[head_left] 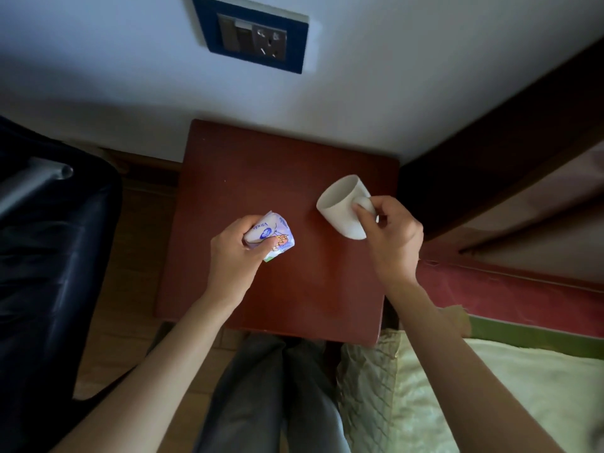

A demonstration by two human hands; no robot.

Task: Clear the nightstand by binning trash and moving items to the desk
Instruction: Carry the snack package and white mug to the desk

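A reddish-brown nightstand (277, 165) stands against the white wall. My left hand (233, 253) is closed around a crumpled white and purple printed packet (271, 238), held just above the nightstand's left-middle. My right hand (392, 237) grips a white mug (340, 204) by its handle; the mug is tilted, its empty mouth facing up and left, over the right side of the top.
A dark padded chair (49, 256) with a metal armrest stands to the left. A bed (490, 387) with pale quilted bedding and a dark wooden headboard (506, 142) lies to the right. A wall socket panel (251, 34) sits above. My legs are below the nightstand's front edge.
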